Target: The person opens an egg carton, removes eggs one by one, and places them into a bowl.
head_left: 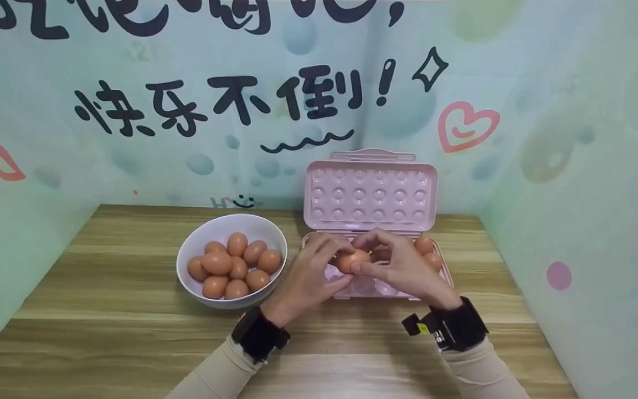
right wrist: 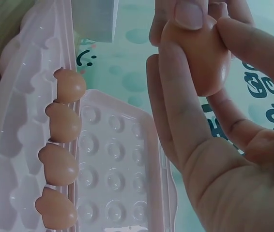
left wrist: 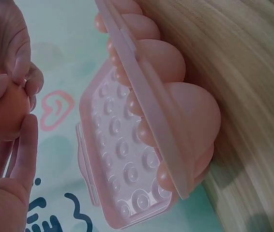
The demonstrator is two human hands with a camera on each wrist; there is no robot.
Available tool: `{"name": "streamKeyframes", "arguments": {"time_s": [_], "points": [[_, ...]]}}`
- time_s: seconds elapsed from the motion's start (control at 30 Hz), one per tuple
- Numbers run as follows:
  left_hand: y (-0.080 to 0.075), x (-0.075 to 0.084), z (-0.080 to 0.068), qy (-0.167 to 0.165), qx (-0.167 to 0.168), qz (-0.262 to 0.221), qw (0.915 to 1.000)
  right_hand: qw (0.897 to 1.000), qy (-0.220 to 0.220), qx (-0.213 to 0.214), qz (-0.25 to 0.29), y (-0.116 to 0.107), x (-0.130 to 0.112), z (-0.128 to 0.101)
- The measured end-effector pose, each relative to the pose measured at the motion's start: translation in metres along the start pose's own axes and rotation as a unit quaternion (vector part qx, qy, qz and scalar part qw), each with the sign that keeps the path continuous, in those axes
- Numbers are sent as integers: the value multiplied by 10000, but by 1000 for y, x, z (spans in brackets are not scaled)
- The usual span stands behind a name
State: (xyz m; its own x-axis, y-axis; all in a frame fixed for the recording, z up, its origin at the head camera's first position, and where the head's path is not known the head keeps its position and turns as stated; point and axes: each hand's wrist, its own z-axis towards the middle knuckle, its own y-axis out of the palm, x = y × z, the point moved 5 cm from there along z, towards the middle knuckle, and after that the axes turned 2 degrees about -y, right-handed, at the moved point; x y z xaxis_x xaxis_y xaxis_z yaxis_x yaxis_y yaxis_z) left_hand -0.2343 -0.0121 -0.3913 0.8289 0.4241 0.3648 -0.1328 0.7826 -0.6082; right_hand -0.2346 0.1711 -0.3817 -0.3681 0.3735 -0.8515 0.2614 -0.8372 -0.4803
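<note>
Nearest the camera, at lower centre of the head view: two wrists in black straps, sleeves cut off by the bottom edge. Just above them, left hand (head_left: 308, 277) and right hand (head_left: 405, 266) meeting over the front rows of the pink egg tray (head_left: 338, 291), both pinching one brown egg (head_left: 352, 259) between fingertips. Egg lying at centre frame, directly between the two hands, long axis running roughly left to right; neither hand noticeably nearer. Right wrist view confirming thumb and fingers clamped round the egg (right wrist: 202, 55); left wrist view showing the same egg (left wrist: 6, 113) at far left, fingertips touching it.

Further back: four eggs seated along the tray's right side, partly hidden behind the right hand. Empty cups beneath the hands hard to count. Left of the tray on the bench (head_left: 103, 266), a white bowl (head_left: 197, 244) carrying more eggs. Farthest: open lid (head_left: 371, 191) standing upright against the wall.
</note>
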Motion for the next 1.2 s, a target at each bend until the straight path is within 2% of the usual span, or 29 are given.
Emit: {"name": "streamKeyframes", "arguments": {"time_s": [0.1, 0.2, 0.33, 0.43, 0.57, 0.7, 0.83, 0.97, 1.07, 1.2], "points": [[-4, -1, 1, 23, -100, -108, 9999, 9998, -116, -81, -156, 0, -1, 0], [-15, -3, 3, -35, -286, -205, 9994, 9995, -158, -70, -279, -4, -1, -1], [-41, -13, 5, -444, -726, 63, 9964, 9985, -160, 223, -480, -12, -2, -1], [-63, -24, 6, -793, -1149, 328, 9897, 9963, -184, 467, -702, -21, -3, -1], [-88, -43, 2, -1047, -1702, 481, 9787, 9941, -208, 678, -827, -35, -2, -5], [-106, -66, -10, -1496, -2206, 570, 9621, 9918, -151, 787, -994, -48, 4, -10], [-116, -85, -22, -1788, -2503, 744, 9486, 9876, -92, 774, -1364, -59, 10, -16], [-118, -96, -32, -1745, -2687, 958, 9424, 9807, -165, 748, -1801, -65, 16, -21], [-119, -99, -37, -1768, -2725, 923, 9413, 9776, -193, 687, -1978, -70, 23, -25], [-120, -99, -41, -1716, -2600, 977, 9452, 9781, -92, 625, -1983, -75, 30, -31]]}}
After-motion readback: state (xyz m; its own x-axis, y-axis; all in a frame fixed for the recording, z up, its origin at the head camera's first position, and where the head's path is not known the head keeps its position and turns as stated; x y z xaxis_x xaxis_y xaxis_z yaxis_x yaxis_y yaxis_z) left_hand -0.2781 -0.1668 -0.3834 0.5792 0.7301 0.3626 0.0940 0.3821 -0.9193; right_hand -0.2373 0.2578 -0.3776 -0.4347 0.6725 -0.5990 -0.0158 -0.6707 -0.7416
